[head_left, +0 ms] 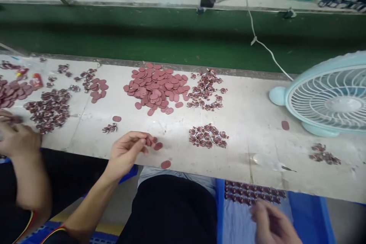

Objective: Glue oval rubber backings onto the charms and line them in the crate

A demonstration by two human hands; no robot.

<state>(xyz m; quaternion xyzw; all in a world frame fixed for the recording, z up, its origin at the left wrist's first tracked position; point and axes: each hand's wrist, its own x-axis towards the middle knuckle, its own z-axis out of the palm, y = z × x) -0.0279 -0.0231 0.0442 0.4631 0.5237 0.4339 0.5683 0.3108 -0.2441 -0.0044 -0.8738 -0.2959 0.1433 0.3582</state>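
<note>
My left hand (126,154) is over the front of the table, its thumb and fingers closed on a few reddish oval discs (149,140). Two loose discs, one by the fingertips (158,146) and one nearer the edge (166,164), lie close by. My right hand (273,223), blurred, is low over a blue tray (311,213) at the table's front. Its fingers are curled together; what they hold, if anything, cannot be made out. Rows of small brown bow-like pieces (251,192) lie on a pale sheet (237,223) in the tray.
A heap of reddish discs (156,87) and piles of brown pieces (207,136) lie on the table (246,103). A clear bottle with a dark tip (267,162) is at right, near a light-blue fan (334,99). A co-worker's hand (18,137) is at left.
</note>
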